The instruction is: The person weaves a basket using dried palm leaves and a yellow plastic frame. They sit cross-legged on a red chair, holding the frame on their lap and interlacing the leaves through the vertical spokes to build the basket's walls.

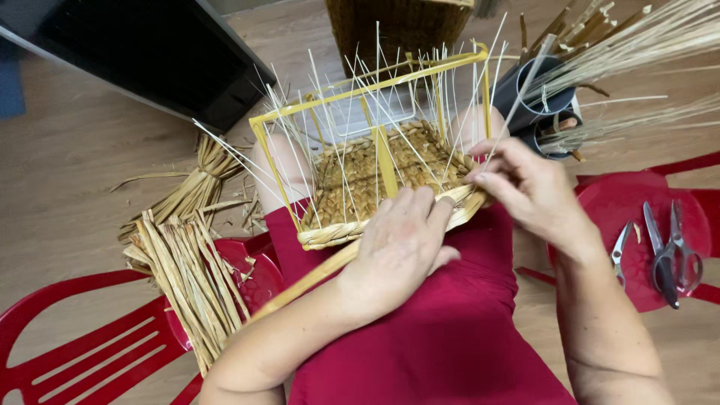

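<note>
Two hands worked a half-woven basket [375, 176] resting on the lap: left hand [397, 247] lay flat, fingers spread, steadying the rim; right hand [525, 187] pinched a thin stake [517, 97]. Keep tension even.

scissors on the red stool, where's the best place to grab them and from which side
Probably by the dark handle loops at the near end of the scissors, coming from above with the right hand, which is closer. They lie flat on the red stool with blades pointing away, so the loops face the person. Small snips lie just to their left.
</note>
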